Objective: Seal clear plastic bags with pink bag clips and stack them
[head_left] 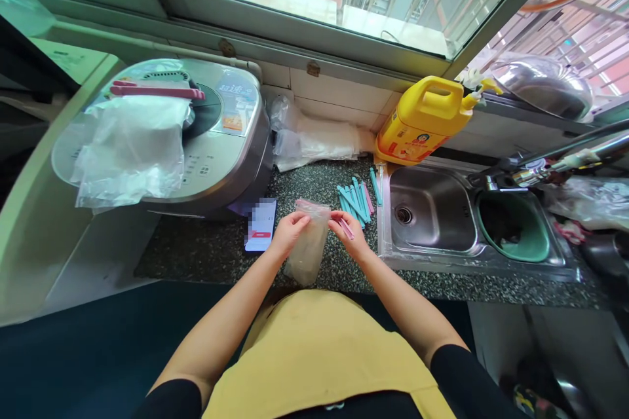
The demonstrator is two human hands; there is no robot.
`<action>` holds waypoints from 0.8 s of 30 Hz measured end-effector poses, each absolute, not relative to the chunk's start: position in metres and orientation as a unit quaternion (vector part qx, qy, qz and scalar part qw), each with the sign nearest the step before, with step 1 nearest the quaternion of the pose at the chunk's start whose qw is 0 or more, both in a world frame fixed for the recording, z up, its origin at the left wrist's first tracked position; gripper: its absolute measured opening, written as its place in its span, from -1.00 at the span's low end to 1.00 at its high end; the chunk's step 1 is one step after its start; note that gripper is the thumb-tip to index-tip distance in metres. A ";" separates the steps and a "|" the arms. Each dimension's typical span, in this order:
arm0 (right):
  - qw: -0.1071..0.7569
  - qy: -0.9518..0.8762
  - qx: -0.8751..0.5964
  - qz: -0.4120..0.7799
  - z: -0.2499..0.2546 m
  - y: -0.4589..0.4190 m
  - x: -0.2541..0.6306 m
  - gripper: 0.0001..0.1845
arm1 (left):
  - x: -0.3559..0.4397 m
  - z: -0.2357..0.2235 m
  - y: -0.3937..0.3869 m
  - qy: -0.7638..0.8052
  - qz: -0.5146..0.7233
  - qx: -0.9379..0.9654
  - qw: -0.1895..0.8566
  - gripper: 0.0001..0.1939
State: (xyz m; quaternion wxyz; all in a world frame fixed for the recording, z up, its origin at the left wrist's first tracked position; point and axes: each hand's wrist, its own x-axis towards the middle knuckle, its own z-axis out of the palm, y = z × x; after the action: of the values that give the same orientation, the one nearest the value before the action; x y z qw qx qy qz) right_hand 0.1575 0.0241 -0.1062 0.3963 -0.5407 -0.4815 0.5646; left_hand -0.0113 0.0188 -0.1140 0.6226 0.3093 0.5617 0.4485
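Note:
A clear plastic bag (308, 250) hangs in front of me over the counter's near edge, its top folded over into a flat strip. My left hand (289, 233) is closed, pinching the left side of the bag near the top. At the top right corner, my right hand (350, 236) pinches the bag between thumb and finger. A pink bag clip (346, 229) also lies in that hand, against the fingers. Just beyond it is a loose pile of teal bag clips (351, 204) with a pink one (368, 198) among them.
A phone (261, 226) lies left of the bag, beside a rice cooker (230, 163) with plastic bags (132, 150) and a pink clip (157, 90) on top. Behind are more bags (319, 141) and a yellow jug (422, 121). The sink (432, 209) holds a green basin (538, 239) at right.

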 end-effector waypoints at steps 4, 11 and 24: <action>0.375 -0.514 -0.546 0.545 -0.101 0.023 0.168 -0.69 | -0.007 -0.109 0.020 0.563 0.450 0.321 0.614 -0.64; 0.421 -0.502 -0.556 0.511 -0.103 0.026 0.163 -0.72 | 0.006 -0.101 0.018 0.539 0.421 0.371 0.628 -0.68; 0.446 -0.462 -0.547 0.536 -0.104 0.019 0.173 -0.64 | 0.017 -0.107 0.011 0.539 0.474 0.239 0.654 -0.48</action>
State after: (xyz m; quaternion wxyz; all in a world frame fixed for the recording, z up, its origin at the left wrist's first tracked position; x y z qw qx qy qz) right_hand 0.1727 0.0187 -0.1045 0.4462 -0.5473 -0.4624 0.5362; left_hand 0.0165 0.0106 -0.1074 0.6541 0.2387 0.5390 0.4740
